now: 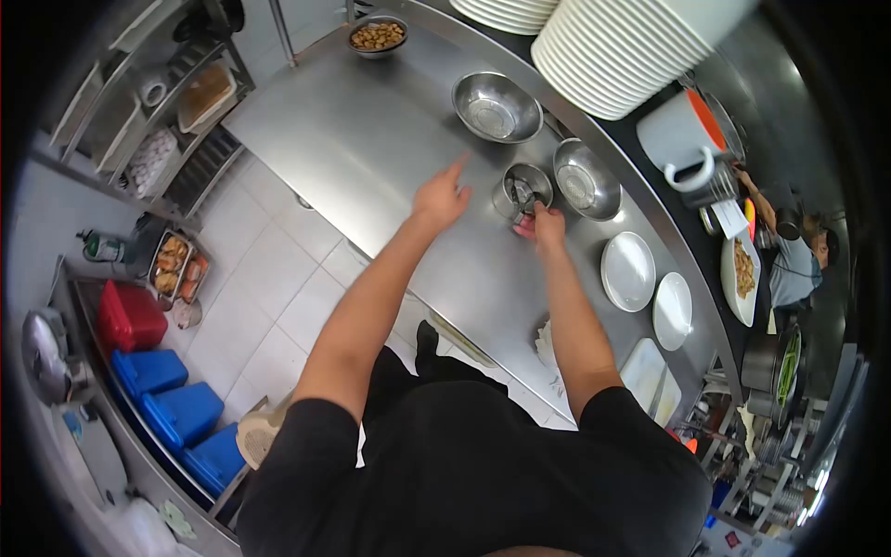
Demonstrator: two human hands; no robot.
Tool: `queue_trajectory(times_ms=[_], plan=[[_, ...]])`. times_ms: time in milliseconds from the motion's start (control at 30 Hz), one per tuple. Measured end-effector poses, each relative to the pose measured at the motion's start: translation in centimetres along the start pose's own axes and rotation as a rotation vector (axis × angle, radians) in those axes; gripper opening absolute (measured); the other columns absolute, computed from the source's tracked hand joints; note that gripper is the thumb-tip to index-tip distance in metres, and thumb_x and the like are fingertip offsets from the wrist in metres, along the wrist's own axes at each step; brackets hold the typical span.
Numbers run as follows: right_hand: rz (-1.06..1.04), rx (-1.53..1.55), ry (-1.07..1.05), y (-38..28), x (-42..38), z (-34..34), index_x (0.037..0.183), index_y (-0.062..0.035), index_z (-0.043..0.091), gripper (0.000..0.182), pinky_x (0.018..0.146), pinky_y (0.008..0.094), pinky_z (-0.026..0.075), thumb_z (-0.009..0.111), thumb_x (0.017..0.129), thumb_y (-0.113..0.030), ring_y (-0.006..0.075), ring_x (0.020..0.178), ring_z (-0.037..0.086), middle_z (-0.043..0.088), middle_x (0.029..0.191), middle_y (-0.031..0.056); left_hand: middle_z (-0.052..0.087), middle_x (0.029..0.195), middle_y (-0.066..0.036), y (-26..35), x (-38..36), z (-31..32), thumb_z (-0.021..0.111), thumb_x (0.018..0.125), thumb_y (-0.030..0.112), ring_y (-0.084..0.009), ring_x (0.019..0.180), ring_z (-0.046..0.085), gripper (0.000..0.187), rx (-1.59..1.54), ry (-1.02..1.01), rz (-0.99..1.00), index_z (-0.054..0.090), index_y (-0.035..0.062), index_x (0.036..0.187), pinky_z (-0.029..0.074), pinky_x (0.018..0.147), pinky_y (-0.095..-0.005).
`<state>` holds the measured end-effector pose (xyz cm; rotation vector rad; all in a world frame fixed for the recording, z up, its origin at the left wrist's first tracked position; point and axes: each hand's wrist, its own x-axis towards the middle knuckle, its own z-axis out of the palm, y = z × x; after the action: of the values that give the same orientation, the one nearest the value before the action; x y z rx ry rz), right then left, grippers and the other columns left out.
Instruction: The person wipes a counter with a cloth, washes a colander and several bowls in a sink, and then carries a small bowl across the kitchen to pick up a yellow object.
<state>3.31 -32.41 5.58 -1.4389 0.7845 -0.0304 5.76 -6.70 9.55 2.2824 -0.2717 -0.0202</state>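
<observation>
My left hand (442, 198) is over the steel table (371, 121), its fingers apart and nothing in them. The fingers of my right hand (546, 226) are closed at the near rim of a small metal container (526, 181), which has metal pieces inside. What exactly they grip is too small to tell. Beyond my hands lies an empty steel bowl (497, 107), and a second one (587, 179) sits just right of the container. Two white oval dishes (627, 271) rest to the right of my right forearm.
At the table's far end is a bowl of brown food pieces (378, 36). Stacked white plates (613, 56) and a large grey pot (682, 139) stand behind the table edge. A white board with a knife (652, 381) is near right. Another person (794, 265) stands far right.
</observation>
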Motion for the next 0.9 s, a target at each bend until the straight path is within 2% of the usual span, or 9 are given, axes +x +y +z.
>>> queue_trajectory(times_ms=[133,233,433,467,567,600,700,833,900], plan=[[0.086,0.157,0.010,-0.1,3.0,2.0,0.108,0.0034,0.054,0.027,0.069,0.0445,0.065,0.057,0.102,-0.023,0.0208,0.066,0.063,0.060,0.082,0.0102,0.065,0.116,-0.017,-1.2,12.5,1.9,0.065,0.091,0.034,-0.0353,0.106,0.065,0.061,0.238,-0.144,0.034,0.045,0.0192,0.147,0.052,0.092,-0.0468],[0.105,0.234,0.065,-1.7,3.4,4.0,0.108,0.0040,0.054,0.029,0.074,0.0465,0.064,0.055,0.103,-0.025,0.0232,0.070,0.066,0.061,0.082,0.0113,0.063,0.121,-0.019,-4.3,18.6,1.7,0.068,0.090,0.036,-0.0374,0.112,0.063,0.056,0.285,-0.227,-0.001,0.052,0.0162,0.140,0.052,0.094,-0.0469],[0.136,0.374,0.201,-4.0,8.4,8.0,0.108,0.0045,0.056,0.031,0.074,0.0453,0.065,0.050,0.105,-0.025,0.0263,0.072,0.068,0.062,0.085,0.0147,0.056,0.132,-0.020,-9.5,21.6,-3.1,0.071,0.089,0.031,-0.0390,0.114,0.061,0.039,0.181,-0.095,0.146,0.063,0.0113,0.122,0.052,0.095,-0.0468],[0.142,0.407,0.195,-4.3,9.6,8.1,0.115,0.0044,0.054,0.032,0.076,0.0464,0.064,0.047,0.106,-0.026,0.0284,0.079,0.068,0.062,0.095,0.0171,0.055,0.133,-0.020,-10.2,21.8,-3.6,0.071,0.089,0.030,-0.0391,0.114,0.061,0.039,0.176,-0.102,0.151,0.063,0.0112,0.122,0.052,0.095,-0.0469],[0.038,0.502,0.150,-5.1,12.6,9.0,0.120,0.0022,0.051,0.032,0.080,0.0482,0.063,0.046,0.107,-0.027,0.0308,0.091,0.068,0.061,0.106,0.0185,0.054,0.135,-0.019,-11.3,22.1,-5.0,0.071,0.089,0.029,-0.0394,0.116,0.059,0.039,0.199,-0.127,0.153,0.062,0.0114,0.124,0.051,0.096,-0.0468],[0.029,0.497,0.186,-5.6,13.3,9.5,0.114,0.0007,0.053,0.035,0.079,0.0447,0.063,0.043,0.108,-0.032,0.0263,0.083,0.067,0.063,0.094,0.0127,0.053,0.135,-0.019,-11.0,22.2,-5.1,0.071,0.089,0.029,-0.0394,0.117,0.059,0.040,0.222,-0.138,0.146,0.061,0.0118,0.124,0.051,0.097,-0.0466],[0.021,0.467,0.286,-6.2,15.6,10.5,0.115,-0.0004,0.052,0.037,0.079,0.0439,0.063,0.044,0.107,-0.035,0.0254,0.080,0.066,0.060,0.094,0.0124,0.053,0.136,-0.019,-9.7,22.6,-5.2,0.069,0.091,0.031,-0.0392,0.120,0.057,0.040,0.249,-0.181,0.128,0.060,0.0123,0.125,0.050,0.098,-0.0462],[0.002,0.583,0.456,-7.0,16.8,10.9,0.117,-0.0042,0.051,0.039,0.079,0.0433,0.062,0.051,0.104,-0.040,0.0249,0.079,0.063,0.056,0.099,0.0134,0.052,0.135,-0.019,-8.7,24.2,-3.2,0.067,0.091,0.035,-0.0385,0.120,0.057,0.041,0.248,-0.209,0.155,0.059,0.0159,0.126,0.050,0.099,-0.0460],[-0.092,0.634,0.411,-6.3,15.9,10.7,0.118,-0.0039,0.050,0.038,0.081,0.0447,0.061,0.053,0.103,-0.039,0.0259,0.081,0.063,0.056,0.099,0.0130,0.052,0.135,-0.020,-8.4,24.5,-2.4,0.066,0.091,0.038,-0.0385,0.120,0.057,0.045,0.268,-0.210,0.176,0.058,0.0168,0.129,0.049,0.099,-0.0463]])
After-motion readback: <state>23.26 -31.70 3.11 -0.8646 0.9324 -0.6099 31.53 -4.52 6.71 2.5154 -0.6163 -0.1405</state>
